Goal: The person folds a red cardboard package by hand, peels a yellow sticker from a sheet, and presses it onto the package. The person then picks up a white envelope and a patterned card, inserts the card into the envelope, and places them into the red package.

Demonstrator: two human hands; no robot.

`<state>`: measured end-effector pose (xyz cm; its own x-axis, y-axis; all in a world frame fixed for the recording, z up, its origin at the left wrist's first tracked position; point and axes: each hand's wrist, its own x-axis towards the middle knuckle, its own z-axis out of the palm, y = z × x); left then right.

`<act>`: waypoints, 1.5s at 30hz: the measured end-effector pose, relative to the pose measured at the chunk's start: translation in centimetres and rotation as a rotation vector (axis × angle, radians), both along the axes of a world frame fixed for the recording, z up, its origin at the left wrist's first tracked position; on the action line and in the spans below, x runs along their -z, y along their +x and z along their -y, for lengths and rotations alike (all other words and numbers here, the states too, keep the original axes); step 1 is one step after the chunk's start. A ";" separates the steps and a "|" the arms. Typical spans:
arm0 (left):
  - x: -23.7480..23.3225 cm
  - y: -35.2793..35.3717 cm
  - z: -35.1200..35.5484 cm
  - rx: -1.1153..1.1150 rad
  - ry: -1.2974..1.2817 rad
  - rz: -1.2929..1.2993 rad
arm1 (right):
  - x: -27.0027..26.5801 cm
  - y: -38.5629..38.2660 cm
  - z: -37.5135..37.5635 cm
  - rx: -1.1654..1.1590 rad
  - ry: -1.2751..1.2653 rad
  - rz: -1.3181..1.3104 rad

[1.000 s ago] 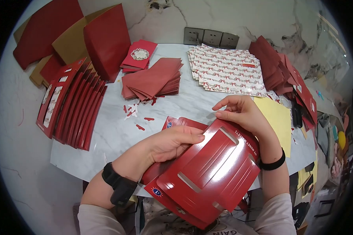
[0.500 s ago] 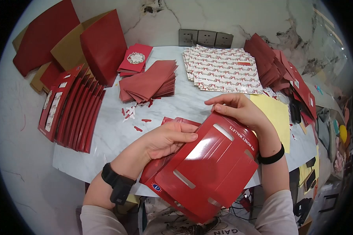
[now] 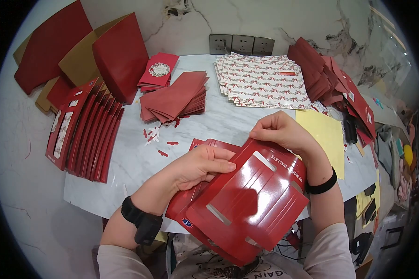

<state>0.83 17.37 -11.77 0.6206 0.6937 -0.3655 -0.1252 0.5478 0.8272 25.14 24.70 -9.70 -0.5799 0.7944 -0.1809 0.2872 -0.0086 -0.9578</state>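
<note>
A glossy red card sleeve (image 3: 246,195), printed "money wallets" and cut with several slots, is tilted in front of me over the table's near edge. My left hand (image 3: 202,166) is closed on its upper left edge, thumb on the front and fingers behind. At the top corner, my right hand (image 3: 279,132) pinches the sleeve between thumb and bent fingers. More red printed card (image 3: 181,204) lies under the sleeve, partly hidden by it and my left hand.
Filled red packs (image 3: 86,135) stand in a row at left, beside open cartons (image 3: 121,56). Red envelopes (image 3: 174,97), wreath-topped wallets (image 3: 158,69) and patterned sheets (image 3: 265,81) lie behind. Small paper scraps (image 3: 152,136) are scattered. Yellow paper (image 3: 321,135) and more red envelopes (image 3: 312,69) are at right.
My right hand's fingers, spread before, have closed onto the sleeve's top corner. The sleeve has tilted slightly, shifting its shine. My left hand keeps nearly the same place.
</note>
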 end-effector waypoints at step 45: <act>0.6 -5.9 -2.7 -0.260 0.120 0.161 | -0.5 2.8 -0.9 -0.208 0.241 -0.532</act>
